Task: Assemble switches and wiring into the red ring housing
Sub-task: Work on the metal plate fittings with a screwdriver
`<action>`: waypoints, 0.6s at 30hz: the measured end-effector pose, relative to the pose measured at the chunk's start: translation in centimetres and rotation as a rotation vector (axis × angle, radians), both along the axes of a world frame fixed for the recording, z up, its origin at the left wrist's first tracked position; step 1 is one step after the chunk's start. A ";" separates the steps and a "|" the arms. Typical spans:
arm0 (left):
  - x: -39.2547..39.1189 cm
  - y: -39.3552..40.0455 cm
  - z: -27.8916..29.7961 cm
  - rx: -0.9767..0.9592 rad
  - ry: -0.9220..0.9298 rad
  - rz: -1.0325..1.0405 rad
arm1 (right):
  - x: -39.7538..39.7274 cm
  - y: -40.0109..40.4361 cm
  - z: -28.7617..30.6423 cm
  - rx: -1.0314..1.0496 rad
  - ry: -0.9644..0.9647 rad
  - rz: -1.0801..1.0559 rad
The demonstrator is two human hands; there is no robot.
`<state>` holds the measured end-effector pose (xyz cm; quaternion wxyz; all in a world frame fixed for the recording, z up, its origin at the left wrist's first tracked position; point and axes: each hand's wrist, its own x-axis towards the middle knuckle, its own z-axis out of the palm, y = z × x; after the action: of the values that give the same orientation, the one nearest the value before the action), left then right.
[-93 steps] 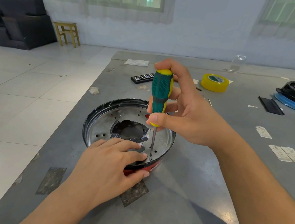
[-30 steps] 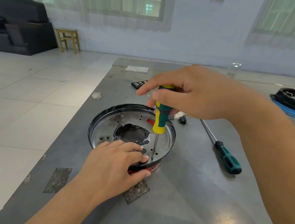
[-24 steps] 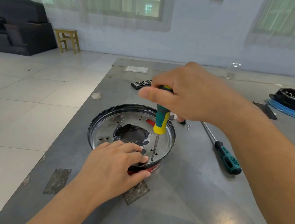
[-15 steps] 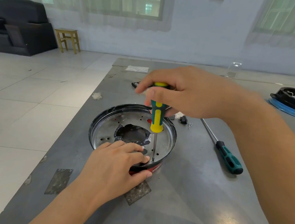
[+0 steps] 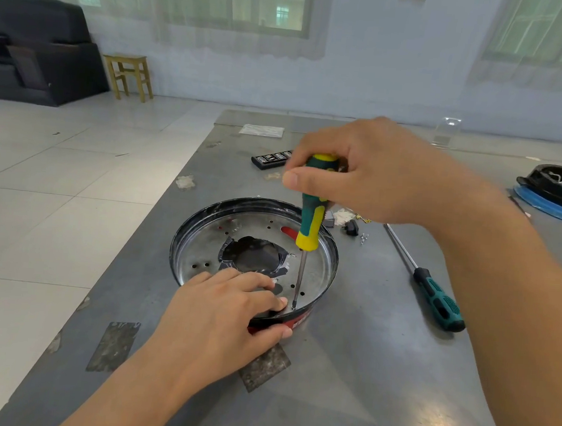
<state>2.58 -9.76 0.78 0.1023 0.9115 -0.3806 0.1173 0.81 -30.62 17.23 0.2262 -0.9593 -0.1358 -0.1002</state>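
Note:
The red ring housing [image 5: 299,322] sits on the grey table, its shiny metal plate [image 5: 203,243] with a dark centre hole facing up. My left hand [image 5: 224,312] holds its near rim, fingers over the plate and thumb on the red side wall. My right hand [image 5: 370,172] grips the top of a green and yellow screwdriver [image 5: 311,222] that stands nearly upright. Its tip rests at the plate's near edge, right beside my left fingertips.
A second, longer screwdriver [image 5: 434,297] lies right of the housing. Small screws and parts [image 5: 355,228] lie behind it. A black bit case [image 5: 270,158] and paper [image 5: 262,130] lie farther back; a black part on a blue ring [image 5: 556,194] at far right. The table's left edge [image 5: 157,223] is close.
The right hand has turned on the screwdriver handle, fingers shifting round its top. The left hand and the housing have stayed put. Three seconds ago the grip was lower on the handle.

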 end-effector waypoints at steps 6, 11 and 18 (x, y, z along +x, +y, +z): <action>0.1 0.0 -0.1 0.005 -0.003 -0.008 | -0.2 0.1 -0.7 -0.010 0.050 -0.079; 0.0 0.0 -0.2 0.009 0.007 -0.006 | -0.1 -0.2 -0.3 0.144 0.140 0.082; 0.1 0.1 -0.1 -0.002 0.005 -0.008 | 0.4 0.5 -1.6 -0.187 -0.170 -0.130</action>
<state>2.65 -9.71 0.69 0.1047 0.9101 -0.3840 0.1152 1.23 -30.08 15.68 0.1167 -0.9710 -0.1009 -0.1826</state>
